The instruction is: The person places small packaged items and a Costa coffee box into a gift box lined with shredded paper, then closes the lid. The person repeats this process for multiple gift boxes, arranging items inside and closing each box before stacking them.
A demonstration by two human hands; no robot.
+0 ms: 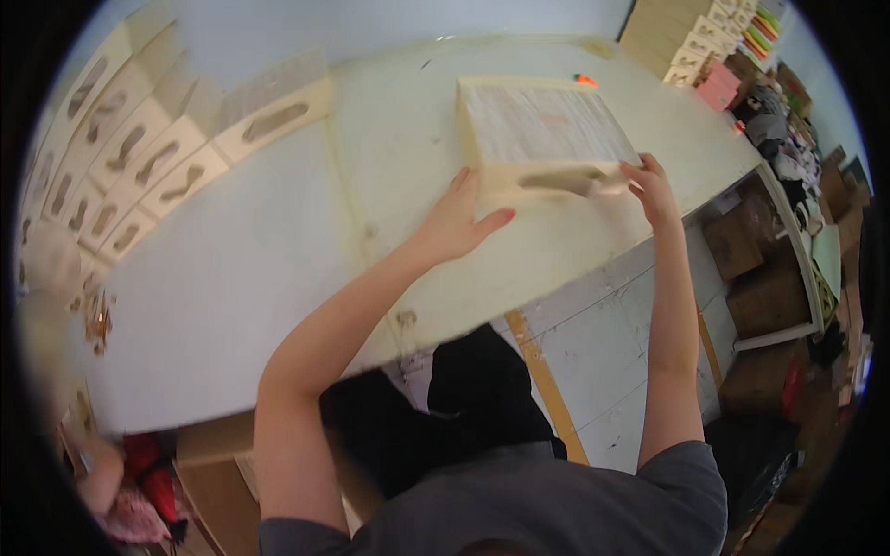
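A cream box [556,128] with a streaky greyish top sits on the white table before me. Its front side bears a shaped cut-out window, blurred, with something pale at its right end. My left hand [464,219] lies against the box's left front corner, fingers along the side and thumb spread out in front. At the right front corner, my right hand [648,182] grips the box with its fingers on the edge. The box is between both hands; whether its underside touches the table cannot be told.
Similar cream boxes with windows [142,156] are stacked along the table's [236,306] left side; more [667,42] stand far right. A small orange item [587,80] lies behind my box. Cartons [768,302] fill a rack at right. Another person's arm [97,472] shows lower left.
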